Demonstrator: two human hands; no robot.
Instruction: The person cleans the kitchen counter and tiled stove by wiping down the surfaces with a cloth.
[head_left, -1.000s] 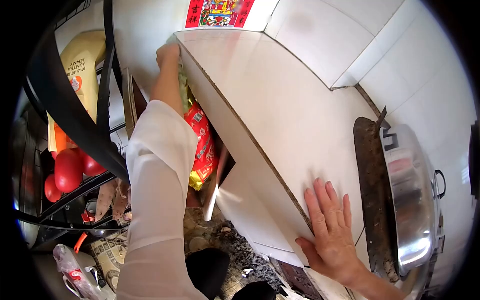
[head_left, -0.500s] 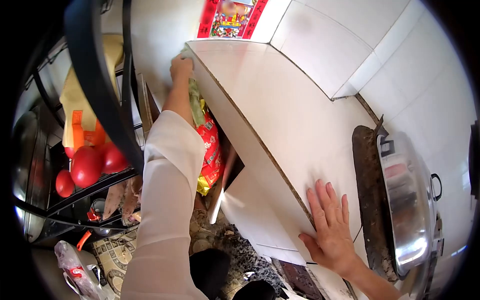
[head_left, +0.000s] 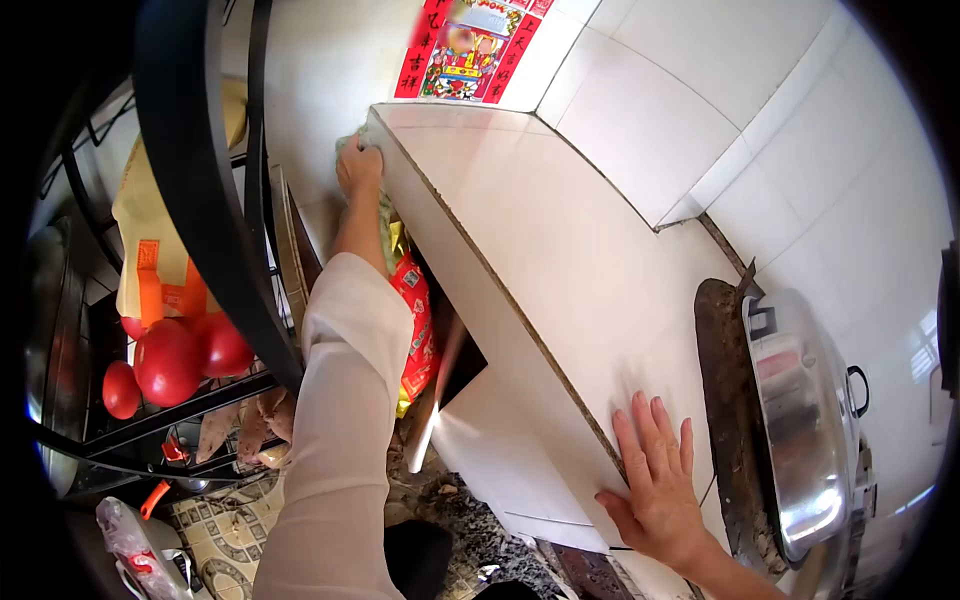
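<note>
My left hand point(head_left: 359, 168) is closed around a pale green cloth point(head_left: 386, 238) at the far left corner of the white tiled counter point(head_left: 520, 240). The cloth lies against the counter's side face, and part of it trails below the wrist. My right hand point(head_left: 657, 490) rests flat on the countertop near its front edge, fingers spread, holding nothing. Under the left forearm, a red and yellow printed bag point(head_left: 416, 315) stands in the gap beside the counter, partly hidden by my sleeve.
A large metal pot point(head_left: 808, 430) sits at the right behind a dark, grimy metal shield point(head_left: 735, 410). To the left stands a black rack point(head_left: 190, 160) with red tomatoes point(head_left: 168, 362) and sweet potatoes point(head_left: 250, 430). An open cabinet door point(head_left: 435, 400) juts out below the counter.
The view has shifted slightly. My left hand remains at the counter corner with the cloth, which now bunches out on the hand's left side. My right hand stays flat on the counter.
</note>
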